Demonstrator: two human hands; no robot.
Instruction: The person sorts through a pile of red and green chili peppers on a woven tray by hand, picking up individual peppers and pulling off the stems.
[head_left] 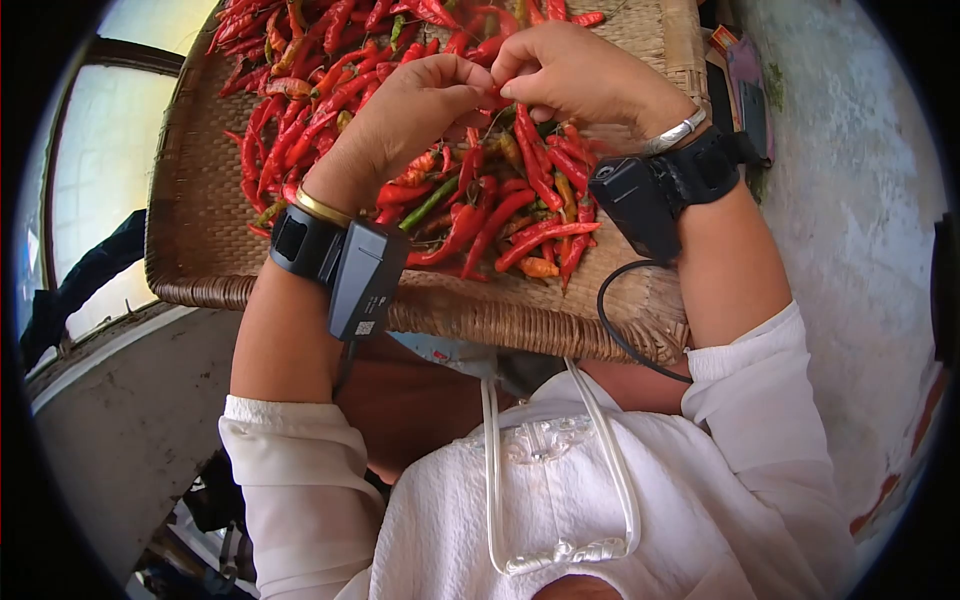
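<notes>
My left hand (415,112) and my right hand (570,78) meet above a heap of red chili peppers (530,235). Both are closed in a pinch, fingertips almost touching. Between them a bit of a red chili pepper (494,95) shows; the fingers hide most of it. Under the hands, the heap is mostly red, with a few orange pods and a green chili pepper (430,203) among them. The peppers lie in a wide woven basket (540,325).
The basket's thick braided rim runs close to my lap. A black cable (603,300) loops from the device on my right wrist over the rim. To the left is a window (105,170); a whitish wall (840,190) stands on the right, with small items beside the basket.
</notes>
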